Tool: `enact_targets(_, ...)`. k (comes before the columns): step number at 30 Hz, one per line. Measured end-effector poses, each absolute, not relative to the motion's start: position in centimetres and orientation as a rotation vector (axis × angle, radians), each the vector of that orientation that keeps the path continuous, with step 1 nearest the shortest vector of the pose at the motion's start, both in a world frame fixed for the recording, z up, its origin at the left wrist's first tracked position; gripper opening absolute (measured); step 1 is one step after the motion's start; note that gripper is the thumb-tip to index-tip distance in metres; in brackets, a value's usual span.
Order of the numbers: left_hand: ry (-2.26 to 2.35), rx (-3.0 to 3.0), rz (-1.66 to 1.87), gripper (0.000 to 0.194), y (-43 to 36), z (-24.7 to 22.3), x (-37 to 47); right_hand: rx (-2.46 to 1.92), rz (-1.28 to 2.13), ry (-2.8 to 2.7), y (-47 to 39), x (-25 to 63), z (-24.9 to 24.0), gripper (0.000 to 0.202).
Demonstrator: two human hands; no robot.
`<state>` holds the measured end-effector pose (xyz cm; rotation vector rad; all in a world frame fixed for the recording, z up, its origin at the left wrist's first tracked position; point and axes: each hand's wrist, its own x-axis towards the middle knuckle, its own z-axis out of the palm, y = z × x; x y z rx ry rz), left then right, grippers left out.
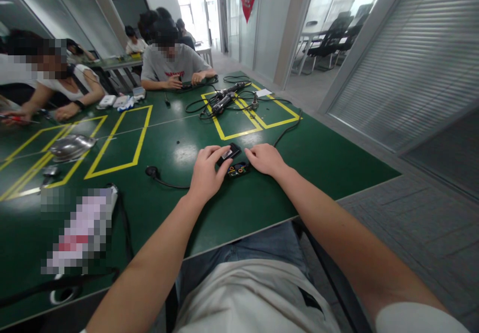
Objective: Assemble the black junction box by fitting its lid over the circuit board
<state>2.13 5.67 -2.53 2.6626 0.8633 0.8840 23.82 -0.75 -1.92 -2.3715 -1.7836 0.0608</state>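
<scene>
Nearest first: green table (262, 198), its edge just ahead of the wearer's lap. On it, close in front, an opened black housing (238, 169), yellow and orange parts showing inside, lying between the two hands.

Left hand (206, 172): fingers bent over a black shell piece (232, 149) with a pale label, thumb set against its near side; fingers and thumb apart, the piece between them. Shell sits tilted just beyond the housing; whether they touch, cannot tell.

Right hand (266, 158): fingers curled together, tips near the housing's right end. Whether they pinch anything, cannot tell.

Step in hand, as judged: handling the shell beside the exposed insides. Any next move of it calls for a light left grip and a steadied housing, loose parts and leads kept out of the seam.

Left of the hands, a black plug (151, 172), its cord running toward the left hand. Farther, two dark handheld tools (224, 101) amid tangled cables, over yellow tape (224, 137). Beyond, a seated person (175, 66), both hands at a dark object.
</scene>
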Motion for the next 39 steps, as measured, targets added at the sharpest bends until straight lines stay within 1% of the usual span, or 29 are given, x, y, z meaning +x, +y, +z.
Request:
enact_targets(5, 0.592, 2.741, 0.683, 0.034, 5.1, -3.2, 2.5, -2.376, 0.064, -1.758, -0.8, 23.8, -2.0, 0.062)
enact_targets(10, 0.578, 2.748, 0.608, 0.036, 5.5, -3.5, 2.4, -2.377, 0.066, -1.763, -0.6, 24.0, -2.2, 0.061)
enact_targets(17, 0.605, 2.718, 0.622, 0.033, 5.1, -3.3, 2.4, -2.382, 0.067, -1.782, -0.6, 24.0, -2.3, 0.061)
enact_targets(20, 0.701, 2.671, 0.699, 0.032, 5.3, -3.3, 2.6, -2.389, 0.065, -1.791, -0.6, 24.0, -2.3, 0.061)
enact_targets(24, 0.994, 2.571, 0.838, 0.030, 6.7, -3.8, 2.3, -2.399, 0.058, -1.797, -0.6, 24.1, -2.3, 0.062)
enact_targets(27, 1.149, 2.540, 0.825, 0.020, 7.4, -4.2, 1.9, -2.399, 0.049, -1.800, -0.7, 24.2, -2.4, 0.064)
enact_targets(30, 1.195, 2.584, 0.812, 0.006, 7.3, -4.1, 1.7, -2.401, 0.038, -1.799, -0.7, 24.1, -2.4, 0.066)
enact_targets(35, 1.131, 2.751, 0.744, 0.042, 6.2, -2.9, 1.6, -2.408, 0.021, -1.792, -0.8, 23.9, -2.3, 0.065)
enact_targets(37, 1.103, 2.810, 0.673, 0.048, 5.9, -2.7, 1.6, -2.418, 0.013, -1.784, -0.9, 23.6, -2.2, 0.065)
enact_targets(39, 1.100, 2.852, 0.618, 0.049, 5.8, -2.8, 1.8, -2.433, 0.001, -1.768, -1.0, 23.4, -2.1, 0.064)
